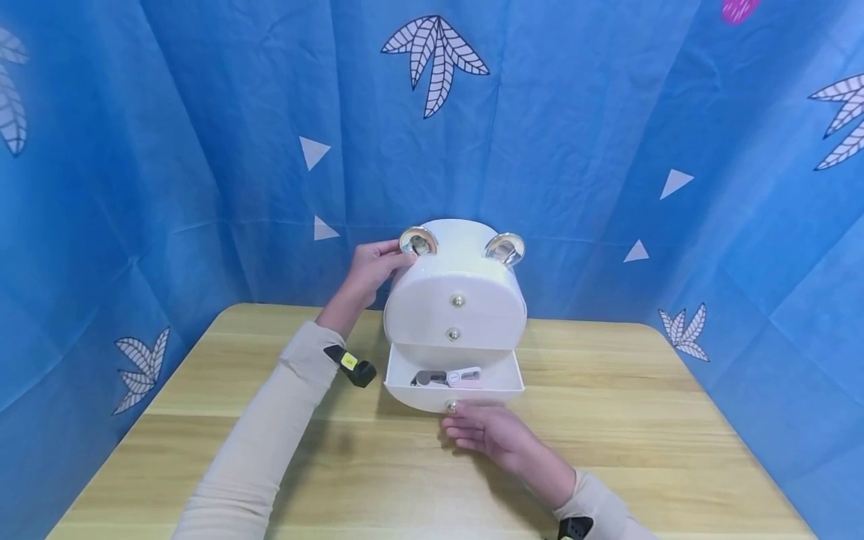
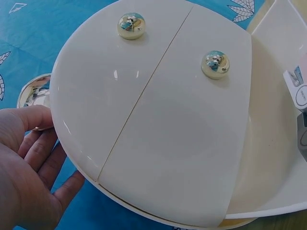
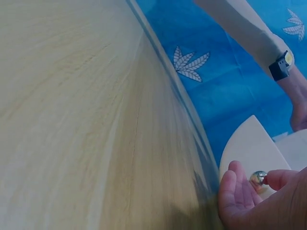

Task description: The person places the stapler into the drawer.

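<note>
A white, rounded storage box (image 1: pixel 454 311) with two shiny gold ears stands on the table, its bottom drawer (image 1: pixel 405 367) pulled out. Two drawer fronts above it, each with a round gold knob (image 2: pixel 216 64), sit flush. My left hand (image 1: pixel 378 266) grips the box at its left ear (image 2: pixel 36 93), thumb in front and fingers behind the edge. Down at the drawer's front, my right hand (image 1: pixel 493 435) holds the gold drawer knob (image 3: pixel 258 178) between thumb and fingers. Inside the drawer lie a white-and-pink small item (image 1: pixel 466 376) and a grey one (image 1: pixel 430 377).
The light wood table (image 1: pixel 607 420) extends to both sides and in front of the box. A blue patterned curtain (image 1: pixel 574 150) hangs close behind the box and along both sides. Dark bands with small devices (image 1: pixel 354 366) sit on both wrists.
</note>
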A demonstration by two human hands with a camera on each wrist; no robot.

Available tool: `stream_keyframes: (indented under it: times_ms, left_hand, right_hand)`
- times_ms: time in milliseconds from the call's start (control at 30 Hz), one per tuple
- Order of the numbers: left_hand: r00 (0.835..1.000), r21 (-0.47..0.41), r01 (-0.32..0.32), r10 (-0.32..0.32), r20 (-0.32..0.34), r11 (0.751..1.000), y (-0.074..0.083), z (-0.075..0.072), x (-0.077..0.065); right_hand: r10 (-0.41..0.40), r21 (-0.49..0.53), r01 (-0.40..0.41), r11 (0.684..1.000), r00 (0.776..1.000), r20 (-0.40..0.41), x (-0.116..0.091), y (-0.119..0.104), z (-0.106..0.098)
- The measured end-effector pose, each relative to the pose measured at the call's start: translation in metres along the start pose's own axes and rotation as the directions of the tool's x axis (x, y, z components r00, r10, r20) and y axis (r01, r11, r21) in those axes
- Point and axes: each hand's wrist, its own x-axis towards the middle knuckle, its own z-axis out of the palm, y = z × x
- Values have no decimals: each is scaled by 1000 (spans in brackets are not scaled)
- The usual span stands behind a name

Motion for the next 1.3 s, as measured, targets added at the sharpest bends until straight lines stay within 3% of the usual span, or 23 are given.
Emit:
stream_keyframes:
  times_ms: [533,1300]
  left_hand:
    - [998,-98,6,-13,-68,995,9,7,-1]
    - [994,-147,73,-84,-69,986,14,8,0]
  right_hand:
    - [-6,-2,6,1000,1000,-17,6,-4,2]
    - [-16,12,17,1000,994,-109,35,-14,-4]
